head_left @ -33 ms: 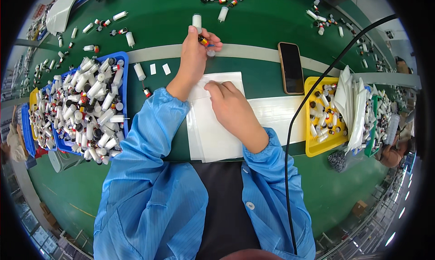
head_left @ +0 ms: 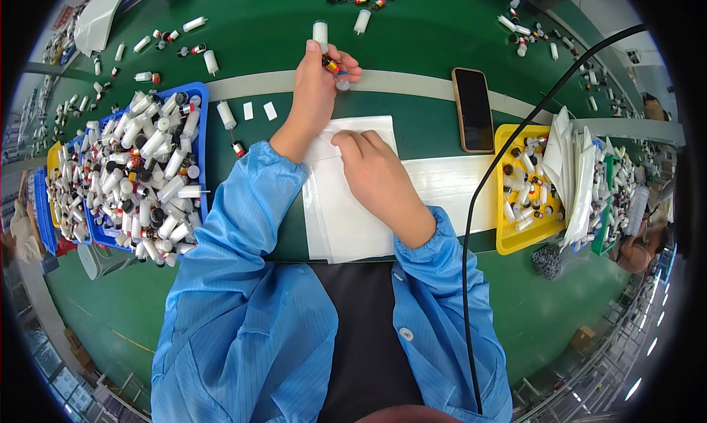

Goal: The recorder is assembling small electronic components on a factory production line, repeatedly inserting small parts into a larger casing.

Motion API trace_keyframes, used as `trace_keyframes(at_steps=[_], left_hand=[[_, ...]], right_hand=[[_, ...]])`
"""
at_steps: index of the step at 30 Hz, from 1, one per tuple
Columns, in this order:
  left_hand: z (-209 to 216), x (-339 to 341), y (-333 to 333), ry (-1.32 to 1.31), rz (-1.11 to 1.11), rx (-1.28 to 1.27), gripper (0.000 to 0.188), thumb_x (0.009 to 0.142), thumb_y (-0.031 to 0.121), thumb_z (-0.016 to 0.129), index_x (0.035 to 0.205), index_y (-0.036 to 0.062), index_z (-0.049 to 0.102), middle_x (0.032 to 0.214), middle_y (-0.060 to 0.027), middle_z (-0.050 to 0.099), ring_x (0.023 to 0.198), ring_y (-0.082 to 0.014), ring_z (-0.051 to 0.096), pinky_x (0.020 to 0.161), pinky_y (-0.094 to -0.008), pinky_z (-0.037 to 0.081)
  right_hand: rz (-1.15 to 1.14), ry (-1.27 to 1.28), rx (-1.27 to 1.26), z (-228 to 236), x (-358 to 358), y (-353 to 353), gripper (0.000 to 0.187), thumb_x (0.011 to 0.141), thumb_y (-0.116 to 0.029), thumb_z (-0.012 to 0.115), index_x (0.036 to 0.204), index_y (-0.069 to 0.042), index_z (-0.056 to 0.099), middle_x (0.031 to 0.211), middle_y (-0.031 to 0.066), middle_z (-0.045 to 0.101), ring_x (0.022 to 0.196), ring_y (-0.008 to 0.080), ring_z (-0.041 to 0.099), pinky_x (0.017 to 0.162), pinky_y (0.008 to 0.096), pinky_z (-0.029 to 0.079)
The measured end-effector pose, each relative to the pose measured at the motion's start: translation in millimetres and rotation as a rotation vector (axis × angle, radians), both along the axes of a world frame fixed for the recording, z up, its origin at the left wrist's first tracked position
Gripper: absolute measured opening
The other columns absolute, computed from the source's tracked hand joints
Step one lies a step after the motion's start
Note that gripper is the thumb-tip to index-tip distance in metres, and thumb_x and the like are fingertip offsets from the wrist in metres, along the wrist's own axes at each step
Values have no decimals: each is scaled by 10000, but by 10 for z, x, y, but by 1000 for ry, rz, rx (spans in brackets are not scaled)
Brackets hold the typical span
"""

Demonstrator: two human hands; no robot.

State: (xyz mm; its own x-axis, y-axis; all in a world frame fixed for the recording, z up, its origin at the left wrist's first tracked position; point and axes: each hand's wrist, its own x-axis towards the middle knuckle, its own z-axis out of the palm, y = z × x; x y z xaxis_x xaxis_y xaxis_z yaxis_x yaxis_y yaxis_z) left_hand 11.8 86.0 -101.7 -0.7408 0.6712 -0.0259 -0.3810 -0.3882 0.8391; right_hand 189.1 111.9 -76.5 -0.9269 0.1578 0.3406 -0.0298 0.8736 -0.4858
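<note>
My left hand (head_left: 315,84) is closed round a white cylinder (head_left: 319,34) with a clear rim. From the same hand stick out a small black, yellow and red cylinder (head_left: 329,63), a bit of blue wire and a clear round end piece (head_left: 342,85). My right hand (head_left: 375,176) lies on a stack of white sheets (head_left: 353,235), its fingers bent and the thumb and forefinger pressed together near the upper part; whatever is between the tips is hidden. Left of the sheets lie another white cylinder (head_left: 226,115) wired to a small red and black one (head_left: 238,149), and two small white rectangles (head_left: 270,111).
A blue tray (head_left: 204,128) heaped with cylinders stands at the left. On the right are a phone (head_left: 473,110), a yellow tray (head_left: 526,242) with fewer parts, and upright white sheets (head_left: 578,176). A black cable (head_left: 471,275) hangs across. Loose cylinders (head_left: 361,22) lie beyond the grey strip.
</note>
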Motion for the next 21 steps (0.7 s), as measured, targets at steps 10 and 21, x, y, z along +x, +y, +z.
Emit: trace_keyframes(at_steps=[10,21], left_hand=[[-43,-2,-1,-25,16,36,512,1065,525,299,946,66,492,901,-135,615,828,-238,638,785,-379,539],[700,43,-79,-402,-355,163,414,1052,411,349,1205,71,529,1414,-251,512,1281,-351,530,1031,-455,453]], right_hand=[[-248,57,-707,-161,-87,101,194,895,12,598,1050,-23,487,882,149,625,747,292,643,646,385,516],[-79,681,-1254,201,-151,383,397,893,109,611,1173,-50,378,1089,101,558,970,140,581,879,277,479]])
